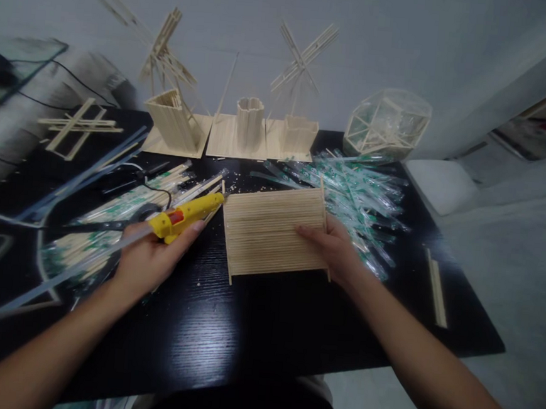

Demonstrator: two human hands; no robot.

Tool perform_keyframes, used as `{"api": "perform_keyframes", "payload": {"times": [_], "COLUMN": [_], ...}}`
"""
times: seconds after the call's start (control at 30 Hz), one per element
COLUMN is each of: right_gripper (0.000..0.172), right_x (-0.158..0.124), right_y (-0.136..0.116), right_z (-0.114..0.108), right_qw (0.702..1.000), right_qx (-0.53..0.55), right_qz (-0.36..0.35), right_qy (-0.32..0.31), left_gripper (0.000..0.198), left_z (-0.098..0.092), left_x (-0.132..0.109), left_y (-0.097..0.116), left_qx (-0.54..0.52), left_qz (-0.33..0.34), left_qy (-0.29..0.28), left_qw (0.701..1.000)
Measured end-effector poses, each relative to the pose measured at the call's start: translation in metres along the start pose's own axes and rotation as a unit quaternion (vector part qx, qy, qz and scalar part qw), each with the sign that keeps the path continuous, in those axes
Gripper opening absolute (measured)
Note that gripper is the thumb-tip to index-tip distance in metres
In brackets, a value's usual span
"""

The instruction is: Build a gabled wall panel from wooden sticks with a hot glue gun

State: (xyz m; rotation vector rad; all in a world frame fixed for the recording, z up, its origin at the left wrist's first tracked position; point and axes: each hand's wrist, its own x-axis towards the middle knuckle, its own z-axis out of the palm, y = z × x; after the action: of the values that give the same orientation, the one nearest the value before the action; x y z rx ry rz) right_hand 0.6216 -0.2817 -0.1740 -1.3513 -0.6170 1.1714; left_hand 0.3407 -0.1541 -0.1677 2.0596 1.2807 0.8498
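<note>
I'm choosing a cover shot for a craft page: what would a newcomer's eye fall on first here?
Probably the bright yellow glue gun in the left hand, its tip by the upper left corner of a pale stick panel that the right hand holds at its right side. Next, perhaps, the stick models near the wall, and the clear and green wrappers spread right of the panel.

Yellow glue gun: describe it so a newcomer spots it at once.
Find the black table, then the left hand over it. That hand holds the glue gun, aimed toward the wooden panel; its bright yellow body stands out from pale sticks.
</note>
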Motion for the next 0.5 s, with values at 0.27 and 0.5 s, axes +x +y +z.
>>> {"api": "perform_keyframes", "payload": {"times": [0.27,0.5], "right_gripper": [0.028,0.030], "right_x": [0.0005,0.0026], "right_y": [-0.0010,0.0020], "right_z": [0.0024,-0.0001], "right_qw": [1.000,1.000], "right_qx": [0.012,0.030], "right_qz": [0.003,-0.006], "right_qy": [0.007,0.007], "left_gripper": [0.033,0.038], "left_z": [-0.0004,-0.0021], "left_x": [-0.0014,-0.0014], "left_y": [-0.0048,-0.0056], "left_qx": [0.040,0.079], "left_qz": [0.035,0.052], "left_qy": [0.011,0.000], "left_qw": [0.999,0.996]}}
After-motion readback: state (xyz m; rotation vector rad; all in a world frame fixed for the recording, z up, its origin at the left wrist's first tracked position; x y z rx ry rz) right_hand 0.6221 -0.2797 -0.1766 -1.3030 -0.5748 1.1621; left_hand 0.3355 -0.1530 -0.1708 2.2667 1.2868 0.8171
